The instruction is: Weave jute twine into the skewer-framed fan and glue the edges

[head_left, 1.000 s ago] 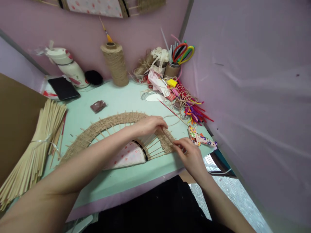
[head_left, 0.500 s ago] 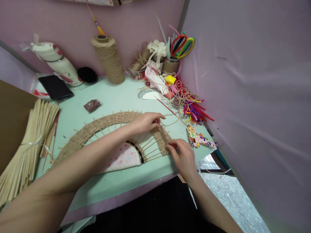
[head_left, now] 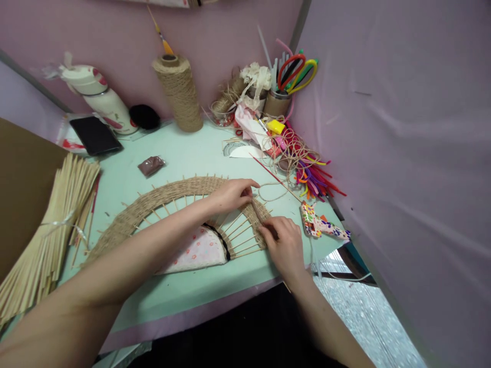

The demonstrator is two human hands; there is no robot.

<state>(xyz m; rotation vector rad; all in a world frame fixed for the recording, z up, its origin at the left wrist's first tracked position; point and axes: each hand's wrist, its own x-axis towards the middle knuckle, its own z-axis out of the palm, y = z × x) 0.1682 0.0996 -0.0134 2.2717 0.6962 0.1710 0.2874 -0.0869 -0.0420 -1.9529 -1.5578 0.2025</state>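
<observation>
Right hand [head_left: 284, 245] has shifted slightly inward over the woven fan [head_left: 184, 187] at its right end, near side of the counter [head_left: 187, 153]. Left hand [head_left: 232, 195], farther, likely steadies it; either grip's closure cannot be told.

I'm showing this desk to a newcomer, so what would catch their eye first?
Probably the woven fan-shaped piece across the mint tabletop, with the left hand and right hand toward its right end. Next, perhaps, the tall twine spool standing near the back wall, and the flower-patterned glue gun at the tabletop's right edge.
</observation>
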